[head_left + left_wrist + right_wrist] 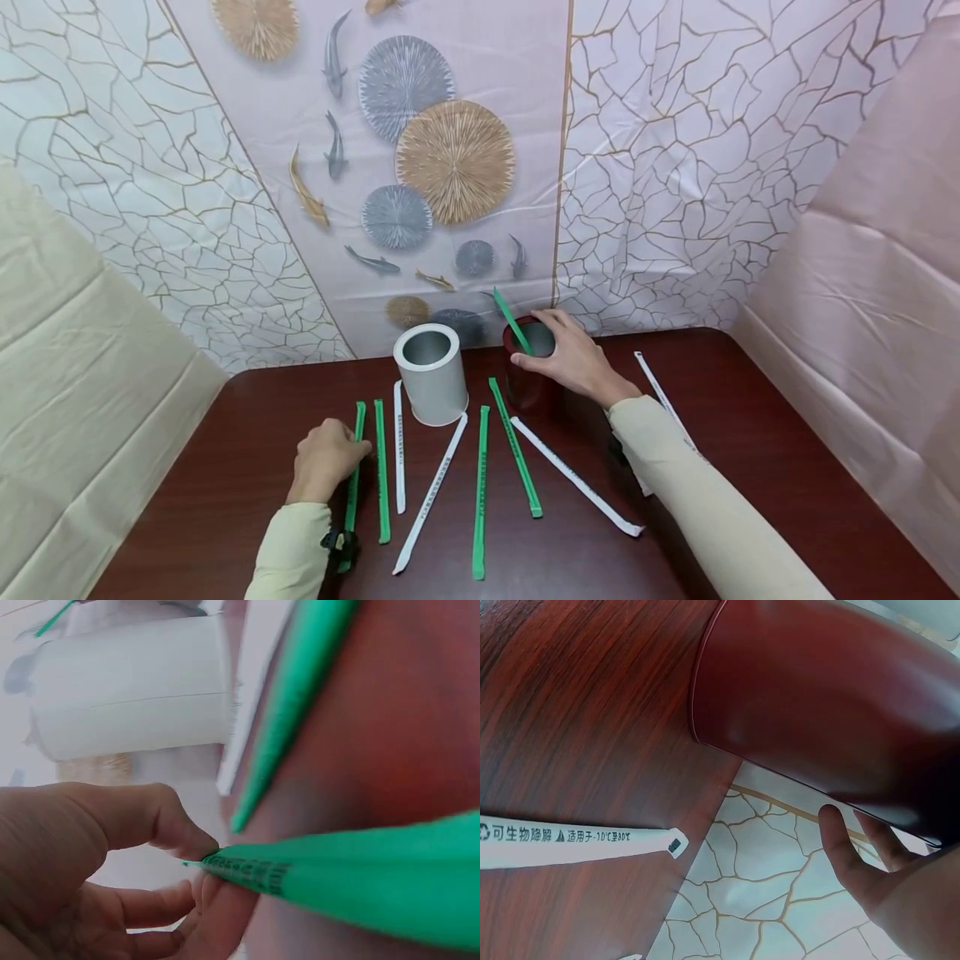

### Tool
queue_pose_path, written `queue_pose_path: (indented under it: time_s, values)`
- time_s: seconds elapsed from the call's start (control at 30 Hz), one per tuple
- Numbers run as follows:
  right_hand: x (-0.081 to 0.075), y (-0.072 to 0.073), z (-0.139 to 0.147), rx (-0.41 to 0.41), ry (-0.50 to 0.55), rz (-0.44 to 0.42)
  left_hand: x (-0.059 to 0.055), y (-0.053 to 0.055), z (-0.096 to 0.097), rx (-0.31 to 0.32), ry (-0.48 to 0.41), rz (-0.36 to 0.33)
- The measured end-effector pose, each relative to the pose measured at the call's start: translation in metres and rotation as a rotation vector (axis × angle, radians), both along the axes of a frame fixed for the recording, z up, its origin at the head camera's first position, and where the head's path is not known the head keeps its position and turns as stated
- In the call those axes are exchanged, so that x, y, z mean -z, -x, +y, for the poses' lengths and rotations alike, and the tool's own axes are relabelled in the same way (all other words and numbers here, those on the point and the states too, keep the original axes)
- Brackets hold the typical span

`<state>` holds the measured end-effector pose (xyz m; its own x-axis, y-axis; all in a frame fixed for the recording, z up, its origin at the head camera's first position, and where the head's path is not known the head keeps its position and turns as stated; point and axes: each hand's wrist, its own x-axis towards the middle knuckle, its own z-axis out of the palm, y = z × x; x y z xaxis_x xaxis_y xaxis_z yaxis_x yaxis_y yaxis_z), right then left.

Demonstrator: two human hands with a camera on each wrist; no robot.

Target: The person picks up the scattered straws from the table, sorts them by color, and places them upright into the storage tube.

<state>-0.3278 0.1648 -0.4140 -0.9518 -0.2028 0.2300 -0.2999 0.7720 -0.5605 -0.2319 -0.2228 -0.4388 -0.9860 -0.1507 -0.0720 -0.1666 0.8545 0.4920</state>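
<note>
Green straws, five: one straw [352,500] along the tabletop's [202,508] left edge, long axis toward the far edge, pinched by the left hand [327,458]; one straw [513,322] in the red cup [525,392], tip leaning left; three flat. Right hand [567,358]: spread at cup's rim. White straws [577,477], at least four. White cup [438,392], one.
</note>
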Motion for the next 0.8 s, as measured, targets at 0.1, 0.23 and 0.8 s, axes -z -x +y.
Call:
queue_pose_path:
  time_s: [0.1,0.23,0.8]
  values:
    - [0.000,0.000,0.000,-0.001,0.001,0.008,-0.012,0.002,-0.001,0.023,-0.020,0.056]
    - [0.000,0.000,0.000,-0.001,0.005,0.010,-0.030,0.001,0.001,0.040,-0.023,0.111]
    - [0.000,0.000,-0.001,-0.009,0.008,0.005,-0.105,0.012,0.067,0.139,-0.275,0.517]
